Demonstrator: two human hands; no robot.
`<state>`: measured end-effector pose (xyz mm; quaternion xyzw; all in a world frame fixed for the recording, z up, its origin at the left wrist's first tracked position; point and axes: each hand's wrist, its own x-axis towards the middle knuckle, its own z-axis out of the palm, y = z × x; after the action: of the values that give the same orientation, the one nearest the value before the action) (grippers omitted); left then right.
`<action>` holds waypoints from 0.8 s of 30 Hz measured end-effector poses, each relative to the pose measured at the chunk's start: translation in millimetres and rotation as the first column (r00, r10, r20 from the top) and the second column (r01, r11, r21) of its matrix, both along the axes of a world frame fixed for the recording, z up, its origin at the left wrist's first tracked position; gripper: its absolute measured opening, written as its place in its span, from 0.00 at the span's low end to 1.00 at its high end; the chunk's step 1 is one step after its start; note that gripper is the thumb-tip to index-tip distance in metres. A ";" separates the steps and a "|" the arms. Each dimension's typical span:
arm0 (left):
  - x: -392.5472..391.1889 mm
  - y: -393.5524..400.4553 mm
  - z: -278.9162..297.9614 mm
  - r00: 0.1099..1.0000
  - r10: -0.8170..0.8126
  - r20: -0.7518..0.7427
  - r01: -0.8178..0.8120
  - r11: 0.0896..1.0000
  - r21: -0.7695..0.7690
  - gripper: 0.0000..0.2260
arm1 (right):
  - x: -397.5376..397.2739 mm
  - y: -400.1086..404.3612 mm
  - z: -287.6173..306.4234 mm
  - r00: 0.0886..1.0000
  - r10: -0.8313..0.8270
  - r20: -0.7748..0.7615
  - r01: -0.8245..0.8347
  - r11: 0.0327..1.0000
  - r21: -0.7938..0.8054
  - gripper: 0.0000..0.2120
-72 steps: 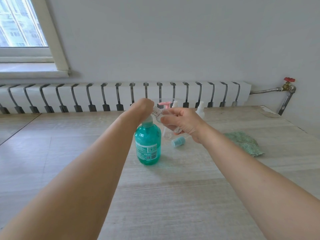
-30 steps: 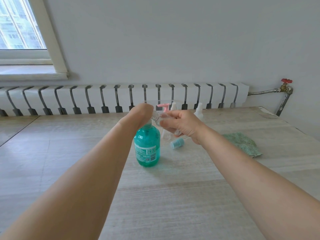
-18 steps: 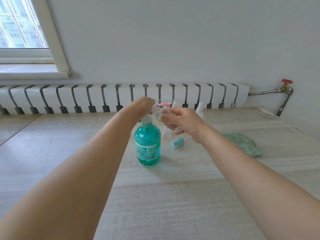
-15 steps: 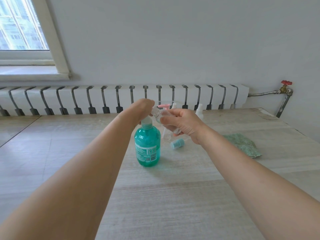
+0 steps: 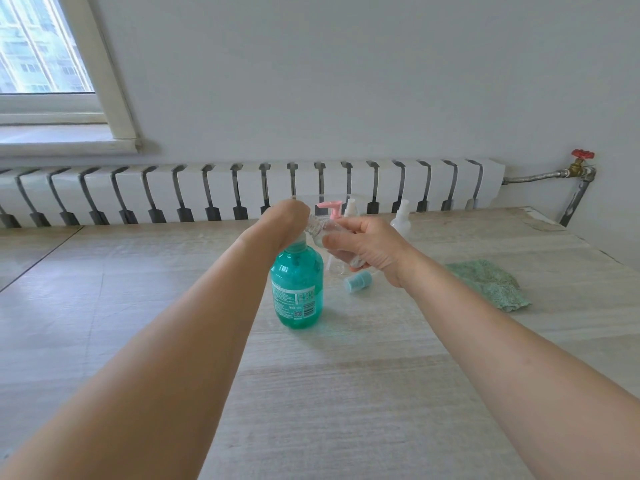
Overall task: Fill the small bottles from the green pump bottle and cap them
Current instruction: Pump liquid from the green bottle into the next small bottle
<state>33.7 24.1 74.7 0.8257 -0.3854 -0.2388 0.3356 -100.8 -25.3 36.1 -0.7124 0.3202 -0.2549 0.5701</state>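
Observation:
The green pump bottle (image 5: 297,289) stands upright on the wooden table. My left hand (image 5: 289,220) covers its pump head from above, fingers curled over it and mostly hidden behind the wrist. My right hand (image 5: 363,247) grips a small clear bottle (image 5: 320,230), tilted so that its open threaded neck points at the pump's spout under my left hand. A light blue cap (image 5: 358,283) lies on its side on the table just below my right hand.
Behind the hands stand a pink-pump bottle (image 5: 331,211) and two white spray bottles (image 5: 350,207) (image 5: 401,221). A green cloth (image 5: 488,284) lies at the right. A white radiator (image 5: 242,192) runs along the table's far edge.
My left hand pushed the pump head down a second ago and has since risen with it. The right hand keeps the clear bottle at the spout.

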 end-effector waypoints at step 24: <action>-0.2 1.4 16.4 0.999 0.016 -0.030 -0.014 0.997 0.074 0.13 | -0.4 0.0 5.3 1.000 0.030 0.008 -0.030 1.000 -0.001 0.16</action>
<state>33.5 25.6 91.1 0.8366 -0.3649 -0.2631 0.3126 -101.2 -25.3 41.4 -0.7164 0.3072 -0.2493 0.5747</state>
